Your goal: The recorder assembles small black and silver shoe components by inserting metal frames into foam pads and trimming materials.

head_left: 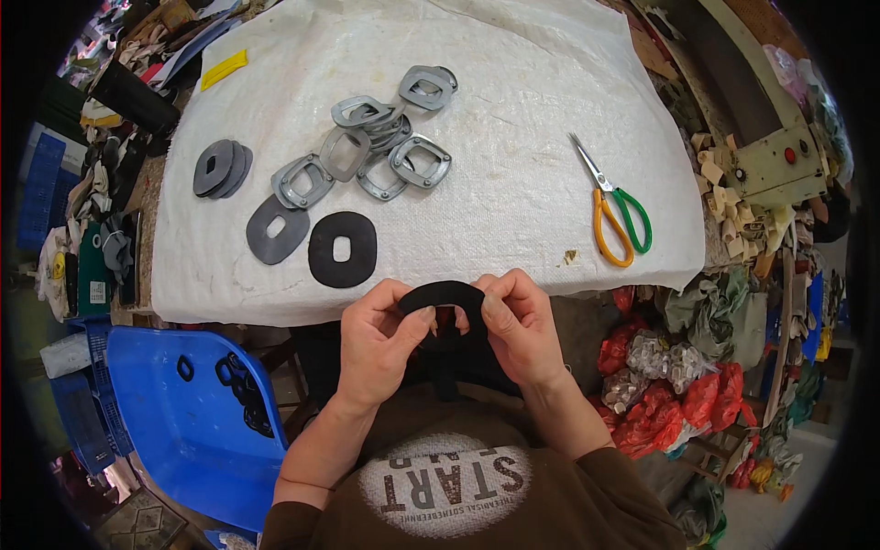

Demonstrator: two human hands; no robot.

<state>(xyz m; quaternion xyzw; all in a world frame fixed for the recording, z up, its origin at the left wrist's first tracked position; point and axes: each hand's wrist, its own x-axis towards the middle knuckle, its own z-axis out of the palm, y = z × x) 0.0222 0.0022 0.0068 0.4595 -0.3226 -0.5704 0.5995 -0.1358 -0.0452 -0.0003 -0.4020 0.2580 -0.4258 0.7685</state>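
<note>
A flat yellow tag (224, 69) lies at the far left corner of the white woven cloth (513, 165). At the table's near edge, the left hand (378, 341) and right hand (518, 325) both pinch a black rubber ring (446, 295), bent into an arch between the thumbs. At the lower left, a blue plastic tray (174, 412) holds several black rings (240, 385).

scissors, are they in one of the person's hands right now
No, the scissors lie on the white cloth, while the left hand and right hand hold a black ring piece.
</note>
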